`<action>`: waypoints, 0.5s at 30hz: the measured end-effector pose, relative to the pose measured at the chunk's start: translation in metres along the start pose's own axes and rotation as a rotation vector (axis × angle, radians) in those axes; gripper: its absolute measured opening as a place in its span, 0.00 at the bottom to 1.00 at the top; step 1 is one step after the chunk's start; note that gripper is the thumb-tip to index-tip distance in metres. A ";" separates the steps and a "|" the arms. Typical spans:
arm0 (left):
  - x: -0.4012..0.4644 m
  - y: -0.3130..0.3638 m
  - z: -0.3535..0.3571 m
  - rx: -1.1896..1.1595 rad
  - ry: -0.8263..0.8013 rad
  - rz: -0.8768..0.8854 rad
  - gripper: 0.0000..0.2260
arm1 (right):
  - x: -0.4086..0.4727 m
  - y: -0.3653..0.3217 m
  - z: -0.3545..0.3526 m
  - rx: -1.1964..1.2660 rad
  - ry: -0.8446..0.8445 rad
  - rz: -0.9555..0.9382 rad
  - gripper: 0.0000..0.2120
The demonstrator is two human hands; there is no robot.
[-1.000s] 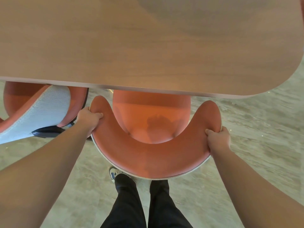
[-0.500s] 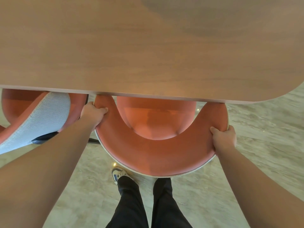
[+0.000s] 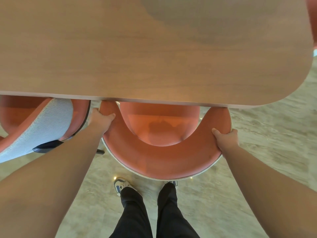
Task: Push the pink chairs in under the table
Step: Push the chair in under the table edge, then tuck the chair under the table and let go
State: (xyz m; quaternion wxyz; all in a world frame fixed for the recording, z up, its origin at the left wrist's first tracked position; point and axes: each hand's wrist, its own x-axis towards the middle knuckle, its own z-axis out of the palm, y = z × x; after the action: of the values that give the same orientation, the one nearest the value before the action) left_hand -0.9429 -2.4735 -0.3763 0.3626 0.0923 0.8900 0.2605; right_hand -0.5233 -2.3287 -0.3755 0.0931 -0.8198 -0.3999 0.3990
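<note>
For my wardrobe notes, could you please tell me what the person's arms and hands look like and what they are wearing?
Both forearms are bare as far as the frame shows: no sleeve, watch, bracelet or glove. The left hand and right hand show no rings that I can make out. Lower down, the person wears black trousers and white trainers with blue markings.

Counter [image 3: 120, 48]: matt, smooth wood-grain top; pink chair [image 3: 163, 157]: soft, velvety matt cloth upholstery, woven pale-grey fabric on outer shell; neighbouring chair [image 3: 42, 127]: same ribbed grey weave; floor [image 3: 265, 143]: smooth, faintly glossy stone-look tile.
</note>
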 end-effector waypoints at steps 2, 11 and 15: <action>-0.019 -0.003 -0.003 -0.039 -0.013 0.012 0.25 | -0.011 -0.004 -0.002 0.004 -0.013 0.028 0.35; -0.112 -0.018 -0.060 -0.347 -0.157 -0.007 0.09 | -0.132 -0.002 -0.019 0.121 -0.081 -0.048 0.32; -0.157 -0.015 -0.104 -0.454 -0.241 0.079 0.06 | -0.194 -0.003 -0.029 0.239 -0.148 -0.135 0.24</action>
State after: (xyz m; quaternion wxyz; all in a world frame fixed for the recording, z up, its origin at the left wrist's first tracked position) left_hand -0.9016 -2.5832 -0.2280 0.4670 0.0738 0.7548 0.4547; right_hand -0.5743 -2.4636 -0.2420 0.1868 -0.7424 -0.4096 0.4960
